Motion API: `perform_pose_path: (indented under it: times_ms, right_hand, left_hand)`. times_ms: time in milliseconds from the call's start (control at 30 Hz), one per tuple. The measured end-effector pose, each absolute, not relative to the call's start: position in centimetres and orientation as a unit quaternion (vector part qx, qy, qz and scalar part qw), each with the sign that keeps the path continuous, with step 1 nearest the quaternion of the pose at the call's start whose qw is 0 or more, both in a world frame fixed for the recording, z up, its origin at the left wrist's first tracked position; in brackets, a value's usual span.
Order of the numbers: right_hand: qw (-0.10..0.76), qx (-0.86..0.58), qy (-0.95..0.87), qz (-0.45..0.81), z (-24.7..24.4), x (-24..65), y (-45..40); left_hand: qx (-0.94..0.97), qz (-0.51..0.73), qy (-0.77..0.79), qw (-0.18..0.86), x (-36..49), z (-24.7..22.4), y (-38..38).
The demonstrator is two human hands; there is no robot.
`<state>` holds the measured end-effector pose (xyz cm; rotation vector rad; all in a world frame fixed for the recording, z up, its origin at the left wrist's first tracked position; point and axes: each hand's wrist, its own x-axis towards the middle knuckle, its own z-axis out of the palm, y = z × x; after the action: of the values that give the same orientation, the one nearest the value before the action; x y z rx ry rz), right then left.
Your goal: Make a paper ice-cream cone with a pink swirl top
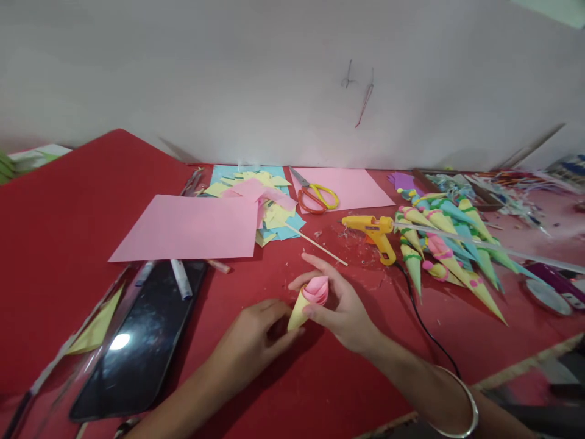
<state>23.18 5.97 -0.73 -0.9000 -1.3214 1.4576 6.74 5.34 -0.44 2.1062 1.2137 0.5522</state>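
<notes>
A small pale-yellow paper cone (298, 312) with a rolled pink paper piece (317, 289) in its wide mouth tilts over the red table. My left hand (262, 332) pinches the cone near its narrow lower end, whose tip is partly hidden by the fingers. From the other side my right hand (342, 308) holds the top, thumb on the front and fingers behind it. Beyond the right hand lie a thin wooden stick (324, 245) and a yellow hot glue gun (372, 230), its clear glue stick reaching out to the right.
Finished paper cones (450, 244) are heaped at right. Scissors (315, 194) rest on pink paper (361, 183), beside scattered paper pieces (274, 213). A pink sheet (196, 225) and a black phone (141, 347) lie at left. The glue gun's cord (423, 320) runs toward my right forearm.
</notes>
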Motion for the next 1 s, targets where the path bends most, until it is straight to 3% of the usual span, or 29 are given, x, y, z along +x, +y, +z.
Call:
perform_pose_path:
  times_ms: [333, 633, 867, 1000]
  right_hand:
    - [0.443, -0.305, -0.52, 0.664, -1.0, 23.0, 6.1]
    - [0.416, -0.304, -0.595, 0.617, -0.2, 23.3, 6.2]
    - [0.485, -0.329, -0.556, 0.59, -0.5, 23.6, 6.4]
    - [0.502, -0.333, -0.528, 0.598, -0.5, 23.6, 6.5]
  left_hand:
    - [0.786, 0.207, 0.466, 0.35, 6.7, -0.6, 5.5]
    - [0.797, 0.217, 0.446, 0.345, 6.9, -0.5, 5.2]
    - [0.819, 0.141, 0.521, 0.196, 4.1, 2.3, 6.2]
    - [0.759, 0.087, 0.645, 0.003, -0.2, 3.6, 6.2]
